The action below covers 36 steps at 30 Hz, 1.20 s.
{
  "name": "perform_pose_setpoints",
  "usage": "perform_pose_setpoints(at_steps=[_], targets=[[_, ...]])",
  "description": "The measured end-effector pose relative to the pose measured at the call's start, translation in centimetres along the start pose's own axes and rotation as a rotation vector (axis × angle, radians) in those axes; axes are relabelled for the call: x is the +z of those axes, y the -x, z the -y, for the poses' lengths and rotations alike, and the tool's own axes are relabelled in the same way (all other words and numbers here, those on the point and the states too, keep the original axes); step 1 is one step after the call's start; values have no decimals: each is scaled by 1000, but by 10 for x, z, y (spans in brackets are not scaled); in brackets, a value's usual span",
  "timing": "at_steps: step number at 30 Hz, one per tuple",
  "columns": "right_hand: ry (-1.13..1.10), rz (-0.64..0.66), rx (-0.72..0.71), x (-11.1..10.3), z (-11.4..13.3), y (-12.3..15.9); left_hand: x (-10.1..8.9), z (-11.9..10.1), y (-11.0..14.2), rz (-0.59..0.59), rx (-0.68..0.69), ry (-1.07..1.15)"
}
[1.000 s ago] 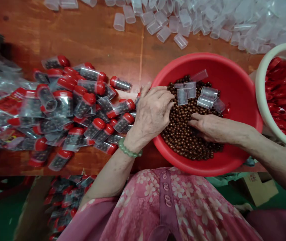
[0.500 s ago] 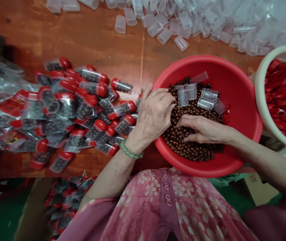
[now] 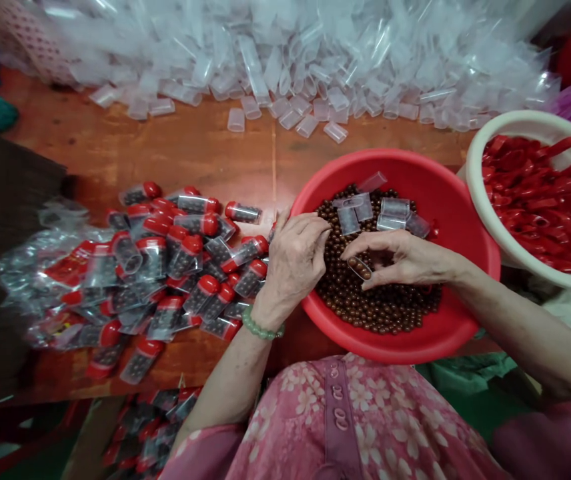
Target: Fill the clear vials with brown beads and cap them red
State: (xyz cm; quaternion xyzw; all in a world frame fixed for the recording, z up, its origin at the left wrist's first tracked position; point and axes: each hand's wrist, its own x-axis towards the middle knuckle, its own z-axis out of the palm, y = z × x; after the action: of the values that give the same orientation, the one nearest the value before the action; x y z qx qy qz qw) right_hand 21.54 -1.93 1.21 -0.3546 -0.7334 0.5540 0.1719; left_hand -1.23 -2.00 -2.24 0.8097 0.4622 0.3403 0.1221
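My right hand (image 3: 403,259) is over the red basin (image 3: 470,220), gripping a clear plastic tube (image 3: 359,268) between thumb and fingers. Brown beads show at the tube's open end. Below it, a mass of small round brown beads (image 3: 383,310) covers part of the basin's floor. At the basin's left rim my left hand (image 3: 298,250) is closed, its fingers curled and pressed together; whatever they may hold is hidden. Several loose clear tubes (image 3: 394,212) lie on the beads. A green bead bracelet (image 3: 261,325) circles my left wrist.
Left of the basin lies a heap of red-capped tubes (image 3: 165,267) filled with beads, with clear plastic bags (image 3: 20,267) beyond. A pile of clear tubes (image 3: 305,100) spans the back of the table. A white basin (image 3: 475,157) of red plastic parts (image 3: 540,207) stands at right.
My right hand has lifted out of the beads, and the tube with beads in it now shows. My left hand stays at the rim. The view has tilted up, showing more of the back pile.
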Motion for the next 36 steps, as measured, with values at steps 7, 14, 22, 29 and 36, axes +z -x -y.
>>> perform_pose_setpoints(at_steps=[7, 14, 22, 29, 36], targets=[[-18, -50, -14, -1, -3, -1, 2, 0, 1, -32, 25, 19], [-110, -59, -12, 1, -6, -1, -6, -5, 1, 46, 13, 148], [-367, -46, -70, 0, 0, 2, -9, -35, 9, 427, -246, 971], [-304, -117, -10, 2, 1, 4, -4, -38, 6, 482, -410, 1000], [58, -214, -213, 2, 7, 7, -6, -36, 3, 541, -380, 958]])
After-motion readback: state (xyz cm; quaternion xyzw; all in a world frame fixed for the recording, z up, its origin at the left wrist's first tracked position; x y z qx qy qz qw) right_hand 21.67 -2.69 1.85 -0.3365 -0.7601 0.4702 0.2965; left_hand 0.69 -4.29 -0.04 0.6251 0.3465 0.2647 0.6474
